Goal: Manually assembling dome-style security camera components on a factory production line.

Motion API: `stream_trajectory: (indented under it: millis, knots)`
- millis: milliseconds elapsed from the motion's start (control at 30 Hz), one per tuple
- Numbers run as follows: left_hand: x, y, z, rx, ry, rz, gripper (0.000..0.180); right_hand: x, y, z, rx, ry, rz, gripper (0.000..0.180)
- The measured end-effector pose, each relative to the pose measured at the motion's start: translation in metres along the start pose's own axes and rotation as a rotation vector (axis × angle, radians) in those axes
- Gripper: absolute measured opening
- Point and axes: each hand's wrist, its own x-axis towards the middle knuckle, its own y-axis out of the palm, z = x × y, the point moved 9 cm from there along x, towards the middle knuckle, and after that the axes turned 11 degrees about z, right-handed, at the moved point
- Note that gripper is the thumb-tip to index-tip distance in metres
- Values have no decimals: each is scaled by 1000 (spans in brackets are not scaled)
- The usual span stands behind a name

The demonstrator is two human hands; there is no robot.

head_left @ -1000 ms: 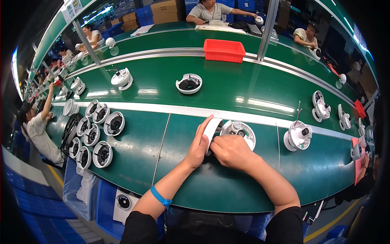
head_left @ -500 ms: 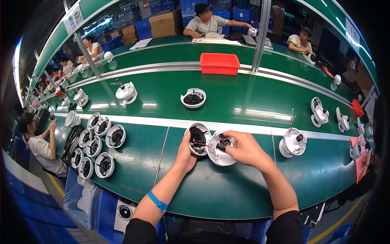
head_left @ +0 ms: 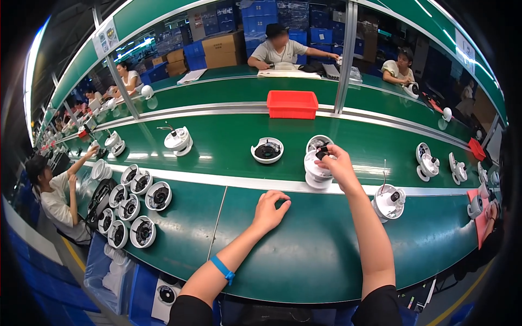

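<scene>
My right hand point(head_left: 340, 167) reaches over the far strip of the green bench, its fingers closed around the black lens part of a white dome camera point(head_left: 318, 178). The camera stands on its round base, with an opened round cover point(head_left: 319, 142) behind it. My left hand point(head_left: 270, 212) is empty above the near worktop, fingers loosely stretched and thumb apart. Left of the held camera lies a white round cover with a black inside point(head_left: 267, 150). A similar dome camera with a thin upright wire point(head_left: 388, 203) stands right of my right forearm.
Several white covers with black insides point(head_left: 143, 232) cluster at the left. A red bin point(head_left: 292, 104) stands by the rear rail. More camera units point(head_left: 178, 141) sit along the far strip. A metal post point(head_left: 343, 60) rises behind. Co-workers sit at left and across.
My right hand has carried the dome camera forward and right onto the far strip. My left hand has let go of the cover part and is empty.
</scene>
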Motion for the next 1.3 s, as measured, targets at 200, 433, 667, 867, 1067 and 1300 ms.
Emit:
stream_trajectory:
  millis: [200,433,667,867,1067,1300]
  knots:
    - [53,43,-2,-178,-117,45,35,-9,-74,-30,-235,-215,-38,38]
    - [96,37,27,-887,-335,79,81,-119,-107,50,-1283,-266,-406,29]
    - [87,5,29,-234,-109,-237,42,-155,-175,45,-1742,224,-566,11]
    - [12,-15,-53,-484,115,-255,56,-190,-156,87,-1351,11,-273,12]
    - [-103,-50,-79,-1057,-339,-95,40,-207,-21,131,-1062,2,21,18]
    - [-147,-95,-55,-1438,-272,-70,38,-173,115,122,-1004,-24,216,20]
